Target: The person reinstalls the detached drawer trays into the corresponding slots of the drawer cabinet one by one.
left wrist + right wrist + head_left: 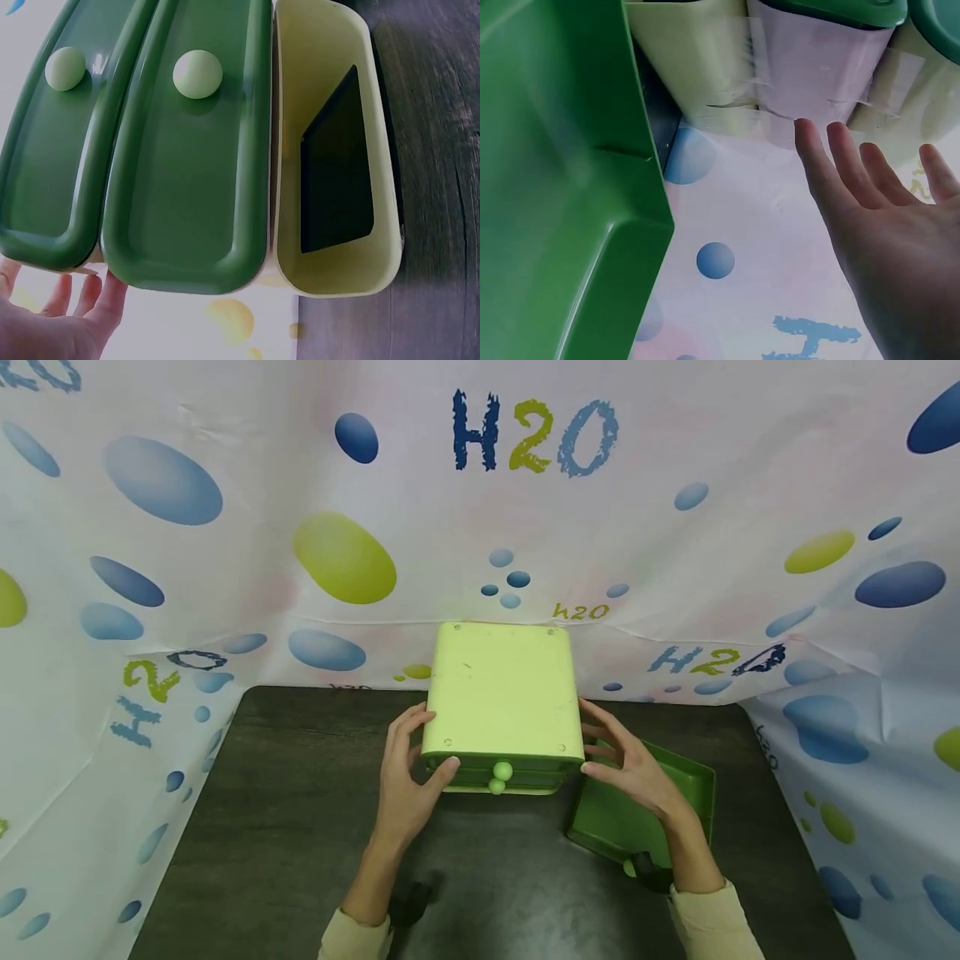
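Observation:
A small pale-green drawer cabinet (pixel 502 689) stands at the back of the dark table. Two green drawers with round knobs, the upper one (pixel 49 172) and the middle one (pixel 187 172), sit pushed in. Below them the lowest slot (pixel 330 274) is hollow, with dark table showing through it. My left hand (pixel 405 785) is at the cabinet's left side, thumb by the front corner. On the opposite side, my right hand (pixel 637 768) has its fingers extended along the wall, thumb at the front right corner. A loose green drawer (pixel 618 818) lies under my right forearm.
The patterned white sheet (pixel 480 527) rises behind the cabinet and along both sides of the table (pixel 285 827). Clear tape (pixel 900 79) runs across the cabinet's side. Dark wrist devices show below both hands, the right one (pixel 651 870) overlapping the loose drawer.

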{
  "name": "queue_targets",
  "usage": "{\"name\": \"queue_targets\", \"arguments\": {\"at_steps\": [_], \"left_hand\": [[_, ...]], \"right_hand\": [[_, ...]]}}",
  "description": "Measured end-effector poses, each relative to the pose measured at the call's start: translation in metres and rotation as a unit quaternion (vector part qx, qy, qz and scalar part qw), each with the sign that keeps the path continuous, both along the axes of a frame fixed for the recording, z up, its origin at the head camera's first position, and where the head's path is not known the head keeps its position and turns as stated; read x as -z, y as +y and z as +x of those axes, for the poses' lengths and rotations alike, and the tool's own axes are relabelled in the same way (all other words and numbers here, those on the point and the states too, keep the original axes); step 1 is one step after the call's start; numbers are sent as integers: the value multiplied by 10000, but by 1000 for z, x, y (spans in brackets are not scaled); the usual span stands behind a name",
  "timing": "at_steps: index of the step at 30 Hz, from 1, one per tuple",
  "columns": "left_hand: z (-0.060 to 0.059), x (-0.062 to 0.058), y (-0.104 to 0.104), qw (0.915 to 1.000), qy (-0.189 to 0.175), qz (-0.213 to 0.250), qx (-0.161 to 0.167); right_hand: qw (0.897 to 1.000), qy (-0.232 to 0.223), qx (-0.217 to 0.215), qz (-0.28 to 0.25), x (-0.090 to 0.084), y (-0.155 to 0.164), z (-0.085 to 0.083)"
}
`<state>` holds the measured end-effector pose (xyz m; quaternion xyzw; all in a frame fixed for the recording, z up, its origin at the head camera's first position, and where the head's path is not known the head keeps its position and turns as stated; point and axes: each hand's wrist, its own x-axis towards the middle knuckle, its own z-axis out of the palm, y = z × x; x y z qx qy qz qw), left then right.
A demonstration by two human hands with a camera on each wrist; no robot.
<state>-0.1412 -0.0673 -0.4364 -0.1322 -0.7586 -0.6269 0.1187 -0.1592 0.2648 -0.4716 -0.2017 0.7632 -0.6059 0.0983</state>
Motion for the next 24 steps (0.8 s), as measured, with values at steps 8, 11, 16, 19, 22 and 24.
{"name": "queue_targets", "arguments": {"at_steps": [8,11,16,19,22,24], "left_hand": [[-5,-2,2,9998,-150,34,118],[-6,-2,3,9997,-177,57,168],[-7,-3,5,9990,-237,188,328],[-8,-4,5,9987,-300,189,356],[-10,-6,5,9986,-350,83,382],[-12,-7,4,9986,-333,18,406]], "right_hand": [[9998,-23,130,-166,2,9,2],[9997,-68,249,-52,3,15,5],[9987,-170,454,144,8,24,12],[9975,-247,590,292,12,28,18],[9959,-333,720,428,15,31,24],[9952,-371,778,458,16,33,27]]}}
